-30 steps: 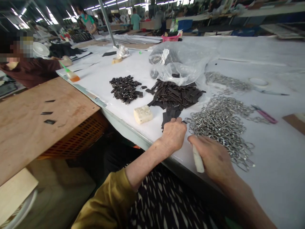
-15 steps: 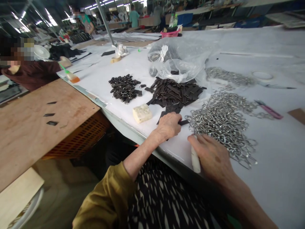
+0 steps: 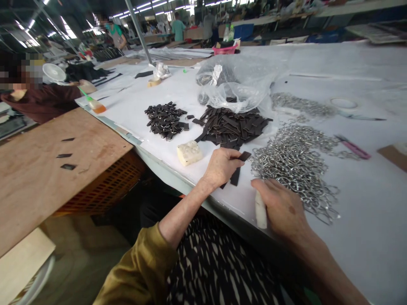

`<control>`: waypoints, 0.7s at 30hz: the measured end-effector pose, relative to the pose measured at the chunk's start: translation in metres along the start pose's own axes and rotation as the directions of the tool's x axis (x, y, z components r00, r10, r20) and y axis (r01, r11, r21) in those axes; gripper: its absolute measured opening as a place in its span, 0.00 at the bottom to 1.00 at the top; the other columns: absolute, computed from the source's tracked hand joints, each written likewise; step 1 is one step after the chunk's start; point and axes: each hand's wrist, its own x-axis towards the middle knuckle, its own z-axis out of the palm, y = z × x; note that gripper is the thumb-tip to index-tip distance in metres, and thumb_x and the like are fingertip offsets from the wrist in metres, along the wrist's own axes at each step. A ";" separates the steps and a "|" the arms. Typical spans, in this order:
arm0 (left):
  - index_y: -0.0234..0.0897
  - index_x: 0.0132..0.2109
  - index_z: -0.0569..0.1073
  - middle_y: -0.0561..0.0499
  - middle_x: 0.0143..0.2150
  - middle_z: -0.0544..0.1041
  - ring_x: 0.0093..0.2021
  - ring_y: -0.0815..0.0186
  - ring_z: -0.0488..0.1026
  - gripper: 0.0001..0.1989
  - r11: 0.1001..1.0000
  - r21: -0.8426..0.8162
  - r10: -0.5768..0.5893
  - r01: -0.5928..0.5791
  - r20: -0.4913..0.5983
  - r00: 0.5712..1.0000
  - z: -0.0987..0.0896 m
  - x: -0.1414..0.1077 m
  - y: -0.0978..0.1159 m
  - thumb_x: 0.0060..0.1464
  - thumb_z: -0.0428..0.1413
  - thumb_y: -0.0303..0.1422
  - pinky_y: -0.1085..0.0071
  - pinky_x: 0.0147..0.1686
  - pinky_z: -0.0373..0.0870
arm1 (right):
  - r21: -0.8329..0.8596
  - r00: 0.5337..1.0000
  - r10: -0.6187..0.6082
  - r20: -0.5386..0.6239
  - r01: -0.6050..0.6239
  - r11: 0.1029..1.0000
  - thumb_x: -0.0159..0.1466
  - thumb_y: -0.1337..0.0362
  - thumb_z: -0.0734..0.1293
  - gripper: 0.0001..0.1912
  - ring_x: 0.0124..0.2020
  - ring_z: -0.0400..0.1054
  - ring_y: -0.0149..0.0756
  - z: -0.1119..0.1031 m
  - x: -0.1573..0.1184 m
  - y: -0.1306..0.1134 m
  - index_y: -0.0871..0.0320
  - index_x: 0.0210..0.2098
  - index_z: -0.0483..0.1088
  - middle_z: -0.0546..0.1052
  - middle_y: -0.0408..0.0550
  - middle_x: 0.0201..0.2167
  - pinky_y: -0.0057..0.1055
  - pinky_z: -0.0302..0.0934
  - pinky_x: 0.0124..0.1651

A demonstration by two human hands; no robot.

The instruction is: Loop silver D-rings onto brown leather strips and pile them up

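My left hand (image 3: 220, 167) is closed in a pinch on a short dark strip (image 3: 244, 156), whose end sticks out past the fingertips. Beneath that hand, a few more dark strips (image 3: 235, 176) lie on the white tabletop. My right hand (image 3: 284, 205) curls around a white stick-like handle (image 3: 261, 215); its far end is hidden by the fingers. Right beside these fingers spreads a heap of silvery metal rings (image 3: 286, 154). Behind my left hand is a large pile of dark strips (image 3: 233, 127). A yellowish-white block (image 3: 189, 153) sits left of it.
Dark strips fitted with rings (image 3: 165, 120) form a smaller pile. A clear plastic bag (image 3: 235, 78) stands behind the strips. Pink-handled snips (image 3: 356, 149) and a tape roll (image 3: 343, 103) lie right. A glue bottle (image 3: 95, 104) and a co-worker in a brown sleeve (image 3: 47, 99) are left.
My left hand has lifted slightly off the loose strips, and the dark strip in its fingers now points up to the right. My right hand stays by the rings with the white handle.
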 end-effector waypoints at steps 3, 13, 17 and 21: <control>0.33 0.24 0.71 0.58 0.19 0.63 0.22 0.74 0.58 0.08 0.962 -0.261 -0.082 0.080 0.003 0.997 0.000 -0.006 0.004 0.47 0.55 0.32 0.76 0.23 0.54 | 0.259 0.991 0.118 -0.056 -0.100 0.961 0.51 0.67 0.62 0.12 0.27 0.64 0.36 -0.002 -0.003 0.003 0.56 0.37 0.65 0.71 0.43 0.26 0.29 0.55 0.28; 0.32 0.32 0.68 0.50 0.26 0.74 0.24 0.66 0.73 0.04 0.676 -0.615 -0.202 0.406 0.375 0.905 0.004 -0.031 0.009 0.51 0.52 0.30 0.70 0.22 0.70 | 0.704 0.831 0.545 -0.108 -0.323 0.632 0.60 0.59 0.65 0.06 0.34 0.72 0.34 -0.034 0.006 -0.009 0.53 0.34 0.67 0.77 0.44 0.36 0.30 0.65 0.36; 0.31 0.33 0.69 0.49 0.26 0.73 0.26 0.66 0.73 0.04 0.658 -0.641 -0.206 0.396 0.352 0.913 0.008 -0.040 0.009 0.51 0.52 0.28 0.70 0.22 0.72 | 0.710 0.834 0.541 -0.107 -0.316 0.629 0.60 0.60 0.65 0.05 0.33 0.72 0.35 -0.035 0.009 -0.012 0.53 0.32 0.67 0.78 0.44 0.34 0.30 0.66 0.35; 0.30 0.32 0.69 0.51 0.26 0.69 0.25 0.70 0.70 0.05 0.661 -0.668 -0.164 0.342 0.316 0.934 0.012 -0.047 0.008 0.51 0.51 0.28 0.75 0.22 0.69 | 0.753 0.843 0.532 -0.077 -0.300 0.585 0.60 0.60 0.66 0.04 0.33 0.72 0.35 -0.035 0.010 -0.015 0.53 0.32 0.66 0.77 0.43 0.34 0.30 0.66 0.35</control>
